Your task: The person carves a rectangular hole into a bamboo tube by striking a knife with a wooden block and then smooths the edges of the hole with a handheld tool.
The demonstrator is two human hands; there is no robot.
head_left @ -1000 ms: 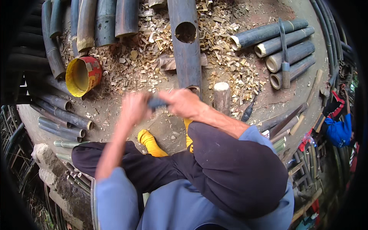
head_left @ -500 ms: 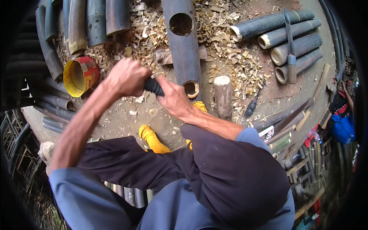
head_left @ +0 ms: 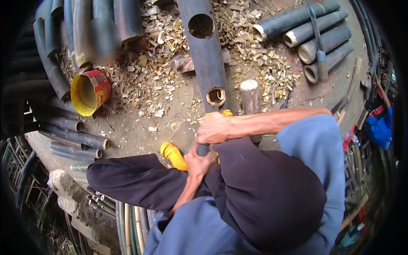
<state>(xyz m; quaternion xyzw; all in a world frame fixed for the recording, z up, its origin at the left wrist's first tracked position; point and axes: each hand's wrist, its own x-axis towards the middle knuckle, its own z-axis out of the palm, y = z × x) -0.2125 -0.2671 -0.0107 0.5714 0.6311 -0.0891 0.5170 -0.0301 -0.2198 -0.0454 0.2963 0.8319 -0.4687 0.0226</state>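
— Where's the tool handle (head_left: pixel 203 148) now?
— Dropped low from its raised spot a second ago, at six o'clock of the bamboo pole (head_left: pixel 207 51). Right hand (head_left: pixel 216 127) above, left hand (head_left: pixel 196 163) below, fingers wrapped tight round it.
— The blade?
— Hidden behind the hands. Wood chips (head_left: pixel 157 80) lie at ten o'clock.

You're looking at an outdoor bamboo workshop, ground-level work on bare dirt (head_left: pixel 140 127). Cut bamboo poles (head_left: pixel 314 38) stacked at right, more dark poles (head_left: pixel 72 138) piled at left and along the top. Pale chips and shavings (head_left: pixel 157 72) litter the ground around a thick bamboo trunk (head_left: pixel 206 51) with round holes bored in it. A wooden mallet (head_left: pixel 250 95) stands beside it, a yellow-lined red bucket (head_left: pixel 90 91) lies tipped over, thin split strips (head_left: pixel 131 221) bundled below
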